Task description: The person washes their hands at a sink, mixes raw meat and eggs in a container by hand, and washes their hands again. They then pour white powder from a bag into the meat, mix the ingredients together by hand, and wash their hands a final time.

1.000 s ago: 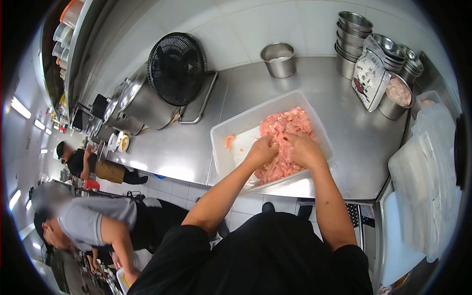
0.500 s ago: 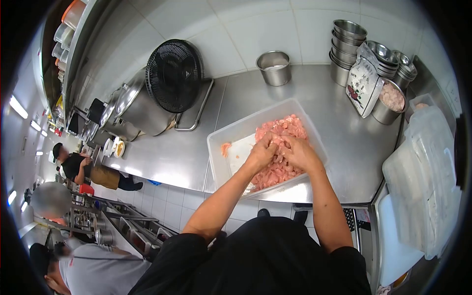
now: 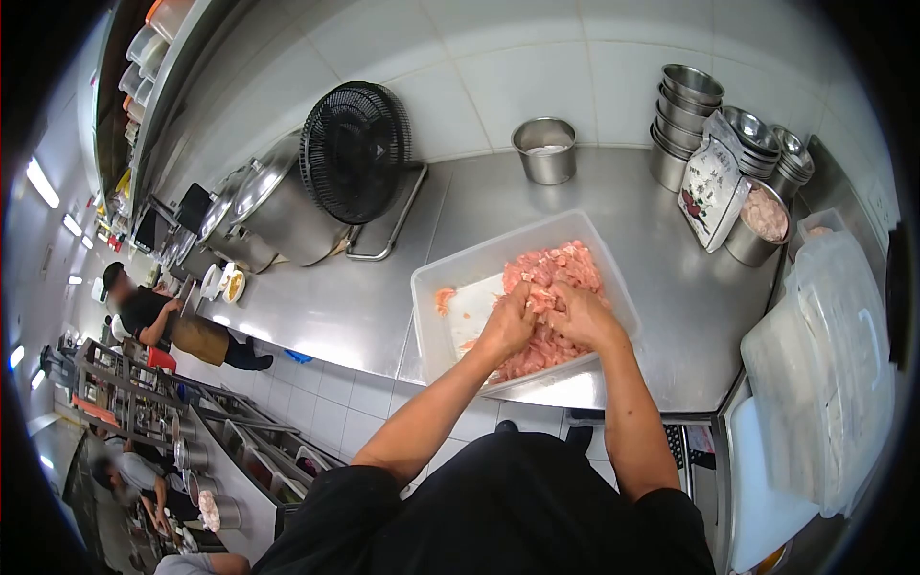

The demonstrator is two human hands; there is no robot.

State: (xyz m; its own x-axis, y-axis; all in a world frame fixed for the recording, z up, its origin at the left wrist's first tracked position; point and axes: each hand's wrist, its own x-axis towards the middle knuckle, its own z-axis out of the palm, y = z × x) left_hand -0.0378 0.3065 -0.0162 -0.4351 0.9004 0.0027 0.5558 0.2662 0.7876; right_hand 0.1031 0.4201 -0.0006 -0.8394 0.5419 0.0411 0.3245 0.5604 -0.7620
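A translucent plastic tub [image 3: 437,356] sits near the front edge of the steel counter. Pink raw meat pieces [image 3: 551,264] are heaped in its right part; a few scraps lie at its left end. Both hands are down in the meat, close together. My left hand [image 3: 511,324] has its fingers curled into the pile. Beside it, my right hand [image 3: 580,318] is closed the same way, with meat between the two. The fingertips are partly buried.
Behind the tub stands a steel pot [image 3: 545,153]. A black fan [image 3: 356,151] and large lidded pots are at the left. Stacked steel containers [image 3: 686,105], a white printed bag [image 3: 713,187] and a container of pale minced meat [image 3: 764,216] stand at the right. A co-worker [image 3: 153,316] stands far left.
Both hands have stayed in the meat, and the fingers have shifted slightly, lifting a clump between them. The view has tilted a little. The grey-shirted person at lower left has mostly left view.
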